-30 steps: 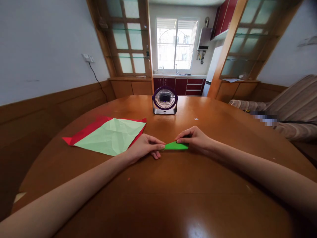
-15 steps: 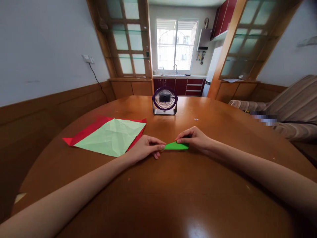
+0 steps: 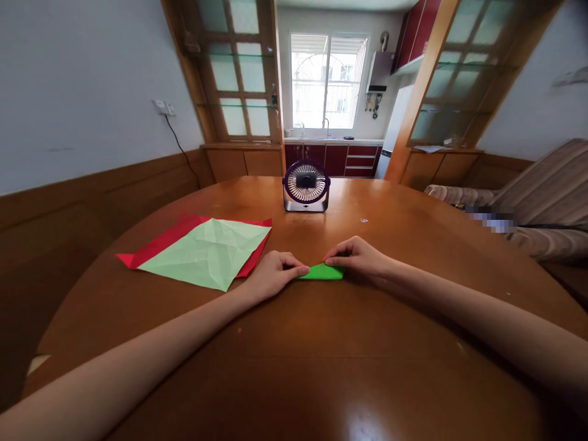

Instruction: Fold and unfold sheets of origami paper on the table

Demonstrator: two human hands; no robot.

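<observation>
A small folded piece of bright green paper (image 3: 322,272) lies flat on the round wooden table (image 3: 321,343), near its middle. My left hand (image 3: 274,274) pinches the paper's left tip with the fingertips pressed down on it. My right hand (image 3: 359,257) presses on its right end, fingers curled over the top edge. Both forearms rest low over the tabletop.
A creased pale green sheet (image 3: 209,252) lies on a red sheet (image 3: 158,245) to the left of my hands. A small purple desk fan (image 3: 306,186) stands at the far side of the table. A sofa (image 3: 537,202) is at the right.
My left hand has slid a little to the right over the green paper's tip, so less of the paper shows. The right hand stays pressed on the other end.
</observation>
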